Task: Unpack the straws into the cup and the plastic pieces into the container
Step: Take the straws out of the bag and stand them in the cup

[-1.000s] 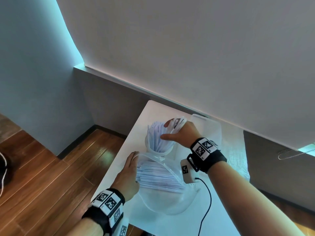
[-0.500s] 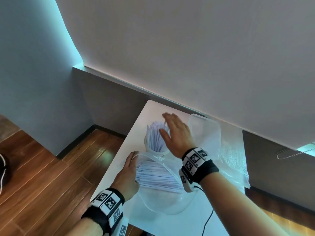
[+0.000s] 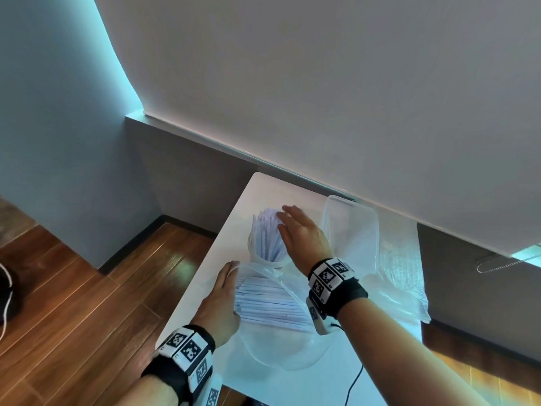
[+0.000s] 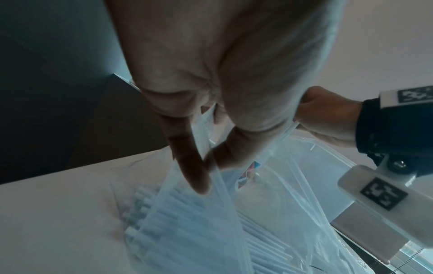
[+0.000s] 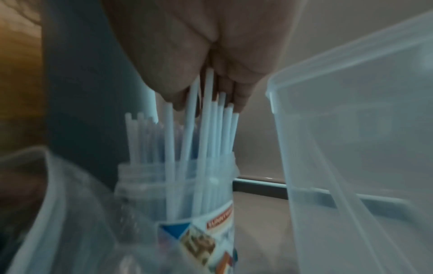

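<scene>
A clear cup (image 3: 254, 253) (image 5: 187, 204) with a printed label stands on the white table (image 3: 263, 189), full of upright white straws (image 3: 268, 235) (image 5: 206, 129). My right hand (image 3: 298, 232) (image 5: 203, 55) lies flat over the straw tops, fingers straight and touching them. A clear plastic bag (image 3: 278, 347) (image 4: 199, 213) in front of the cup holds a pile of white straws (image 3: 269, 303) (image 4: 164, 213). My left hand (image 3: 219, 303) (image 4: 206, 166) pinches the bag's mouth edge between thumb and fingers. An empty clear container (image 3: 351, 230) (image 5: 351, 148) stands to the cup's right.
Crumpled clear plastic wrap (image 3: 401, 268) lies right of the container. The table's left edge drops to a wooden floor (image 3: 73, 303). A wall (image 3: 322, 83) rises right behind the table. A black cable (image 3: 351, 385) trails off the front edge.
My right hand let go of a bunch of straws in the cup, opened flat, and now rests over their tops. My left hand has stayed at the bag's mouth.
</scene>
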Tool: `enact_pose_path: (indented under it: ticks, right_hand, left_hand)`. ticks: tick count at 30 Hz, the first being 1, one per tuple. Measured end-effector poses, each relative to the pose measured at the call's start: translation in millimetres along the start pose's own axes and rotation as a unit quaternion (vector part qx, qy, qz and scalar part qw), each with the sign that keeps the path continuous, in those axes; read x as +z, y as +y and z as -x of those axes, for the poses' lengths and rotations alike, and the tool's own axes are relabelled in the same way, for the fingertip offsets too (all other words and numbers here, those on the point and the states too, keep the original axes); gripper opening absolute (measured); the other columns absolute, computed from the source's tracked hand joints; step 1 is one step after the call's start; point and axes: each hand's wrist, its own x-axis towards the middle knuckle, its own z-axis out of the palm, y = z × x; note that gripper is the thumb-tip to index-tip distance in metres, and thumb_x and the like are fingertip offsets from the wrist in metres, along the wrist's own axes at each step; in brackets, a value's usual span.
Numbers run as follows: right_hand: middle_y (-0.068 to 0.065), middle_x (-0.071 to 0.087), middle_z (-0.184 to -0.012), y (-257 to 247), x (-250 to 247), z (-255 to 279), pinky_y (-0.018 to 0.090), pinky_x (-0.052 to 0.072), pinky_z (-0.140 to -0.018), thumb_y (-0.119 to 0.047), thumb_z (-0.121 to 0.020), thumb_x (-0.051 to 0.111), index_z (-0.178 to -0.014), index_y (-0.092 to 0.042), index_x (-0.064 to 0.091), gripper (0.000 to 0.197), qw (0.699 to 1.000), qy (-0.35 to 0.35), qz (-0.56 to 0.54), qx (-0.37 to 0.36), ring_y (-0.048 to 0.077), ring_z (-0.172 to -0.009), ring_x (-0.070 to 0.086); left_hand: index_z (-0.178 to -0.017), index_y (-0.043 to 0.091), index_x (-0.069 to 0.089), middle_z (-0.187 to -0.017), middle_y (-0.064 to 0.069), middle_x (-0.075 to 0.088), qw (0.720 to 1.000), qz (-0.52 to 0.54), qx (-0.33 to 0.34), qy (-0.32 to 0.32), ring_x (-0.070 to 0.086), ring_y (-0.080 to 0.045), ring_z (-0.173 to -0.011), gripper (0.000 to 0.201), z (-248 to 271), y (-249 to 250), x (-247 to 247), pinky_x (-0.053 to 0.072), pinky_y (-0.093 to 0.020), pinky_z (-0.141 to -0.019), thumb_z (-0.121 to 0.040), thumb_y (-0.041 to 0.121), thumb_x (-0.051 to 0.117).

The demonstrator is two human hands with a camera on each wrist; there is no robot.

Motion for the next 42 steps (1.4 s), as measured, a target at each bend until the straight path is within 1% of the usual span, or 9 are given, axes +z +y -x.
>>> enact_pose_path:
  ticks: [6, 12, 16, 24, 29, 32, 36, 40, 42]
  right_hand:
    - [-0.006, 0.013, -0.161, -11, -2, 5, 0.031, 0.006, -0.121, -0.056, -0.095, 0.001, -0.154, -0.022, 0.020, 0.071, 0.997, -0.061, 0.051, 0.019, 0.012, -0.149, 0.006]
    - [-0.004, -0.006, -0.162, -17, 6, 9, 0.039, 0.006, -0.122, -0.062, -0.090, -0.006, -0.155, -0.021, 0.000, 0.077, 0.984, -0.131, 0.120, 0.009, 0.015, -0.149, -0.006]
    - [-0.004, -0.005, -0.163, -23, 4, 1, 0.036, 0.001, -0.121, -0.057, -0.096, 0.004, -0.155, -0.021, 0.001, 0.069, 0.995, -0.058, 0.079, 0.032, 0.016, -0.149, -0.006]
    - [-0.004, 0.006, -0.163, -33, 2, -9, 0.042, 0.006, -0.121, -0.048, -0.102, 0.009, -0.154, -0.025, 0.012, 0.057, 0.991, -0.109, 0.069, 0.038, 0.018, -0.150, -0.001]
    - [0.003, 0.062, -0.123, -59, -34, 6, 0.040, 0.048, -0.092, -0.023, -0.090, 0.032, -0.119, -0.017, 0.060, 0.041, 0.995, 0.055, -0.036, -0.073, 0.025, -0.111, 0.058]
    - [0.004, 0.068, -0.093, -69, -24, 39, 0.040, 0.055, -0.064, -0.006, -0.080, 0.042, -0.097, -0.018, 0.065, 0.031, 0.987, -0.066, -0.040, -0.141, 0.031, -0.076, 0.065]
    - [0.009, 0.061, -0.115, -54, 29, 76, 0.043, 0.051, -0.082, -0.004, -0.089, 0.046, -0.115, -0.016, 0.061, 0.032, 0.949, -0.305, 0.065, -0.046, 0.035, -0.101, 0.060]
    - [0.010, 0.059, -0.108, -33, 78, 98, 0.041, 0.052, -0.078, 0.002, -0.082, 0.059, -0.111, -0.010, 0.060, 0.031, 0.939, -0.317, 0.127, 0.027, 0.033, -0.097, 0.059]
    - [0.003, 0.061, -0.080, -27, 95, 107, 0.033, 0.052, -0.054, -0.005, -0.051, 0.084, -0.082, -0.015, 0.066, 0.037, 0.939, -0.302, 0.164, 0.032, 0.026, -0.067, 0.062]
  left_hand:
    - [-0.153, 0.030, -0.005, -0.157, 0.013, 0.001, 1.000, -0.002, 0.003, 0.000, 0.031, -0.019, -0.140, 0.107, 0, 2, -1, 0.052, -0.031, -0.099, -0.083, -0.001, 0.070]
    - [-0.152, 0.031, -0.005, -0.157, 0.011, 0.001, 1.000, -0.008, 0.006, 0.002, 0.029, -0.019, -0.141, 0.107, 0, 3, -1, 0.052, -0.031, -0.099, -0.083, 0.001, 0.071]
    - [-0.152, 0.031, -0.006, -0.156, 0.011, 0.003, 1.000, -0.012, 0.006, 0.003, 0.030, -0.018, -0.140, 0.108, 0, 3, -1, 0.052, -0.031, -0.099, -0.083, 0.001, 0.071]
    - [-0.151, 0.031, -0.007, -0.155, 0.010, 0.006, 1.000, -0.009, 0.008, 0.007, 0.032, -0.016, -0.137, 0.109, -2, 1, 0, 0.051, -0.029, -0.100, -0.082, 0.002, 0.072]
    - [-0.151, 0.032, -0.002, -0.154, 0.013, 0.009, 0.999, 0.016, 0.030, 0.019, 0.035, -0.016, -0.136, 0.106, -3, -6, 2, 0.053, -0.024, -0.095, -0.079, -0.004, 0.068]
    - [-0.151, 0.029, 0.006, -0.157, 0.012, 0.008, 0.998, 0.028, 0.048, 0.029, 0.046, -0.016, -0.128, 0.098, -2, -9, 1, 0.052, -0.017, -0.087, -0.079, -0.008, 0.061]
    - [-0.150, 0.031, 0.007, -0.157, 0.014, 0.004, 0.999, 0.008, 0.043, 0.024, 0.054, -0.017, -0.119, 0.103, -1, -13, 4, 0.057, -0.021, -0.083, -0.077, -0.007, 0.068]
    - [-0.154, 0.025, 0.004, -0.160, 0.013, -0.002, 0.998, -0.015, 0.046, 0.029, 0.040, -0.017, -0.136, 0.100, 3, -14, 7, 0.048, -0.023, -0.098, -0.081, -0.006, 0.064]
    - [-0.153, 0.026, 0.004, -0.159, 0.016, -0.003, 0.998, -0.015, 0.046, 0.031, 0.041, -0.017, -0.135, 0.098, 5, -15, 8, 0.047, -0.024, -0.100, -0.081, -0.006, 0.062]
